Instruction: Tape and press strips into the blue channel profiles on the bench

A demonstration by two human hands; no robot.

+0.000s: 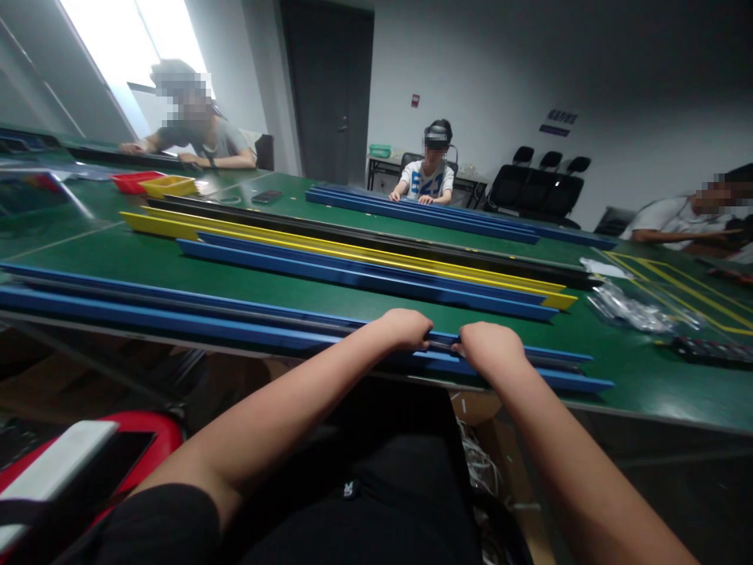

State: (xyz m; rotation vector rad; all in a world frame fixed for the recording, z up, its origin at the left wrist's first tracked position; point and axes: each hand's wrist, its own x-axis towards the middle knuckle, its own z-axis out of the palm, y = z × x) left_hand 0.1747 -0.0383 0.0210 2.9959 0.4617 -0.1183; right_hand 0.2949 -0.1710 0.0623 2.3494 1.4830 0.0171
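Along the near table edge lies a long blue channel [176, 320] with a thin dark strip [440, 343] running inside it. My left hand [403, 329] is closed over the strip near the channel's right half, fingers curled down out of sight. A short gap to the right, my right hand [492, 349] is closed on the same strip, thumb side facing the left hand. Between both hands a piece of the strip shows. Just beyond lie another blue channel [365, 275], a yellow channel [353, 255] and a black channel [382, 239], roughly parallel.
More blue channels [412, 212] lie farther back on the green table [106, 259]. Red [132, 182] and yellow [170, 187] trays stand at left. Clear plastic bags [632, 308] lie at right. Three people sit around the table. A red stool [165, 431] stands low left.
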